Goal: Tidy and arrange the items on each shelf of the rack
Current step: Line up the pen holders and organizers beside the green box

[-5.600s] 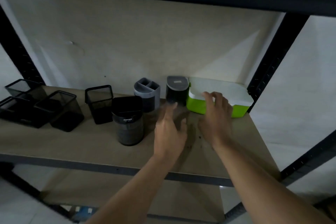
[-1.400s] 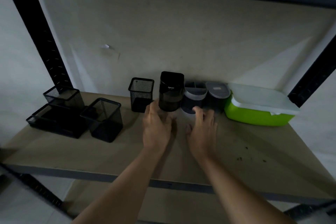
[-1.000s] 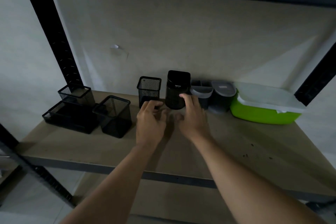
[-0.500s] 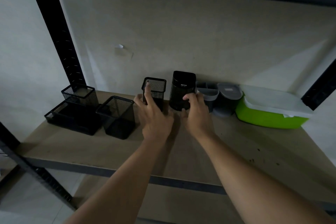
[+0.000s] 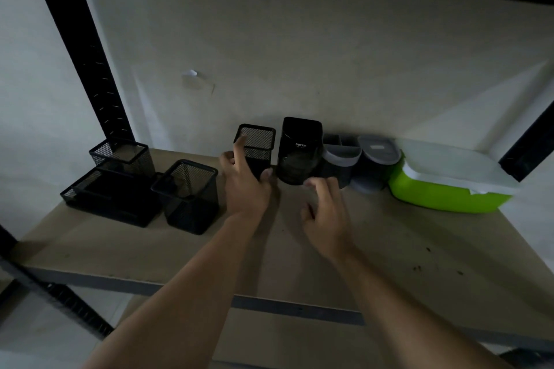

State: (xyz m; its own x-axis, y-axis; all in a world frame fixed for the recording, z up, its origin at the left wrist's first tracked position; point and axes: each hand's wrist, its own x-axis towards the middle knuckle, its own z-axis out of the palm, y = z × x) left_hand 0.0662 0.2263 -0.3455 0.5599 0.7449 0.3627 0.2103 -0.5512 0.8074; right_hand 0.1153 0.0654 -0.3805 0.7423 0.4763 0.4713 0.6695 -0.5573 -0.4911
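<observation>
1. The square black wire-mesh pen cup (image 5: 257, 149) stands at the back of the tan shelf board (image 5: 389, 249), just beside the black plastic pen holder (image 5: 299, 153).
2. Left hand (image 5: 245, 186) fingers wrap it; right hand (image 5: 326, 213) hovers, fingers loosely spread, empty.
3. Likely light, stiff, grippy mesh; take opposite walls low down.

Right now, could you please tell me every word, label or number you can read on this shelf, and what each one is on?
"JOYKO": white lettering on the front of the black holder.
Pale label on the lid of the grey container: too small and blurred to read.
Nothing else legible: the mesh cups, green box and rack post show no text.
</observation>
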